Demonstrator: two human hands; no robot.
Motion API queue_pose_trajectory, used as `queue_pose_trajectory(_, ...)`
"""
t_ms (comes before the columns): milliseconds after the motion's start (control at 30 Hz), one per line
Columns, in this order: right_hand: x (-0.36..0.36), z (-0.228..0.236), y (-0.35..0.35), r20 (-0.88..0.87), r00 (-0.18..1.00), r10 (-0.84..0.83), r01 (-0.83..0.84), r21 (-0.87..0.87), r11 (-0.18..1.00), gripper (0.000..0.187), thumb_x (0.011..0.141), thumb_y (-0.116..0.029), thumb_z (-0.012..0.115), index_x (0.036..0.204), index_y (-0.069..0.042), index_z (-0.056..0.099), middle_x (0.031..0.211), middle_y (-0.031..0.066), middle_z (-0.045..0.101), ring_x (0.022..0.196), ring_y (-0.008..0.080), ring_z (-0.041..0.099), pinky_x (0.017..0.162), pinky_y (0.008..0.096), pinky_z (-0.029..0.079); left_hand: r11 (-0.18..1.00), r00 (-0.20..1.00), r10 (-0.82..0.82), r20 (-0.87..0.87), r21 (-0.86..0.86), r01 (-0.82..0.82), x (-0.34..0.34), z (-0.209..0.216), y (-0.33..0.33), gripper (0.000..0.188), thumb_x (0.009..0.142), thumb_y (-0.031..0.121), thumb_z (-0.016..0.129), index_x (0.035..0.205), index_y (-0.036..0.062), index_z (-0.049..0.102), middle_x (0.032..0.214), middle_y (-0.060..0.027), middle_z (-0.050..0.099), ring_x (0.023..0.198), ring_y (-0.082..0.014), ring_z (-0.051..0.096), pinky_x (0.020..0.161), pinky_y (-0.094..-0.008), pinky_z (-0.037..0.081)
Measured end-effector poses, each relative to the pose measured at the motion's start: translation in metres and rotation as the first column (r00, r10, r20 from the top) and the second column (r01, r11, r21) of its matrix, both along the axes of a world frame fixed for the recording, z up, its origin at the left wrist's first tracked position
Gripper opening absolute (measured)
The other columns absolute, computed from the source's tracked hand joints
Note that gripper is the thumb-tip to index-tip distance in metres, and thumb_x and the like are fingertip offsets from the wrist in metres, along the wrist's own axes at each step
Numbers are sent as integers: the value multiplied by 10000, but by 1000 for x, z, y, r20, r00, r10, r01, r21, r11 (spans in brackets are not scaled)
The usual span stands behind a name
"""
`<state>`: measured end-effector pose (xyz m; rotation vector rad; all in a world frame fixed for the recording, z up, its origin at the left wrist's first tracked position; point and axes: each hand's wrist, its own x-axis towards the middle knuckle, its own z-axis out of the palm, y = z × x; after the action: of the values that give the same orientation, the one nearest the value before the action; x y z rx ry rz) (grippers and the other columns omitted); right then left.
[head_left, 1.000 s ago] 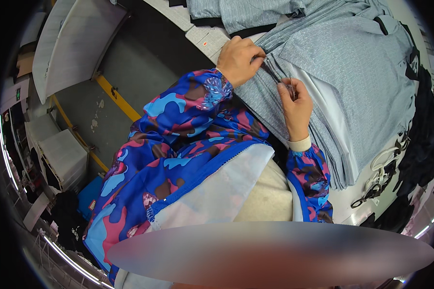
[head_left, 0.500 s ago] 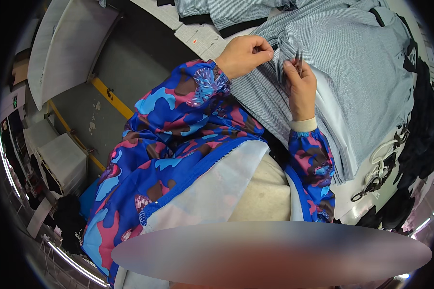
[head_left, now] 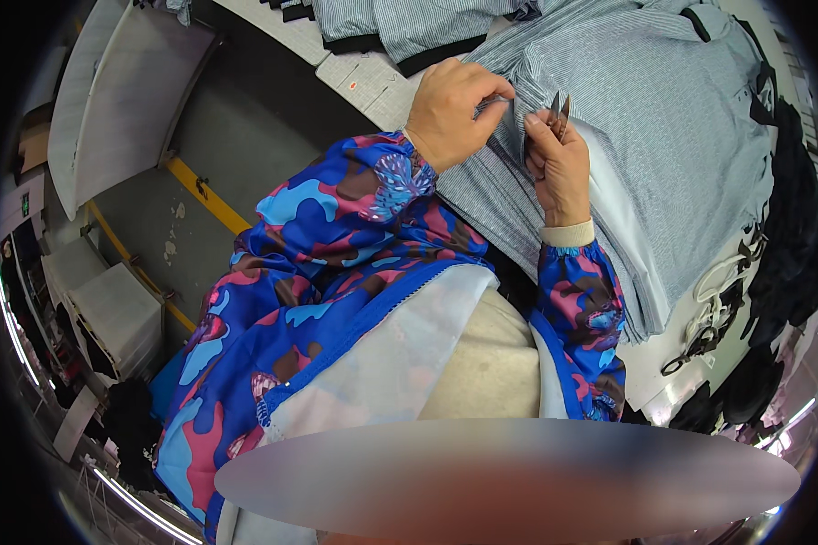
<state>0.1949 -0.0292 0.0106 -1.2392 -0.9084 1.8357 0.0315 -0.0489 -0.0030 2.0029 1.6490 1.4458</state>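
Observation:
A grey garment with fine stripes (head_left: 659, 118) lies spread over the table, part of it gathered into a raised fold. At the left side of this fold, my left hand (head_left: 450, 113) is closed in a pinch, with the cloth at its fingertips. My right hand (head_left: 559, 177) is closed around small thread snips (head_left: 562, 113), whose two pointed blades stick up past the fingers, slightly apart. The right thumb and fingers also rest against the fold. The lower part of the snips is hidden in the palm.
More grey striped pieces with black bands (head_left: 400, 32) lie at the table's far edge. White and dark cords (head_left: 713, 304) and black cloth (head_left: 791, 227) are at the right. Left of the table is a dark floor with a yellow line (head_left: 204, 195), beside a pale panel (head_left: 127, 91).
The snips' blades now show clearly above my right hand, turned more upright. My left hand has rolled slightly, its back turned more upward, still by the fold. The view has shifted a little.

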Motion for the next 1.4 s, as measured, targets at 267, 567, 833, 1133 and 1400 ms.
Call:
queue_pose_trajectory(267,-10,-5,-8,265,956,-129,3,429,903,156,775,-102,653,886,-6,600,707,-37,547,573,19,433,513,149,351,999,999,-11,-32,-35,10,12,12,-4,119,660,155,678,747,90,630,671,4,592,655,-171,527,641,-303,386)
queue_pose_trajectory(567,-23,-5,-15,554,775,-304,-202,673,711,140,723,-108,658,808,-14,600,693,84,598,562,130,537,522,245,421,955,985,100,144,-290,-55,14,16,-13,144,716,144,632,800,26,635,689,-68,612,562,-164,548,513,-273,428)
queue_pose_trajectory(833,-24,2,-16,549,793,-266,-178,626,759,133,734,-112,654,809,-11,612,686,98,610,567,146,564,538,246,439,904,964,89,249,-427,27,10,9,-16,143,760,120,603,837,0,624,722,-74,626,584,-105,569,538,-230,450)
queue_pose_trajectory(1133,-18,0,-12,537,827,-165,-169,518,839,153,731,-115,663,836,-9,628,689,32,615,562,44,495,527,197,414,805,897,69,436,-556,208,-1,16,-18,100,751,92,589,808,12,607,709,-20,589,561,-76,491,531,-215,419)
queue_pose_trajectory(1400,1,1,-1,338,939,56,-190,378,906,174,767,-114,647,874,20,619,712,-14,586,593,28,479,541,161,392,886,885,-419,201,-124,447,-16,13,14,432,737,6,566,1154,113,528,964,-34,539,696,-104,471,638,-218,410)
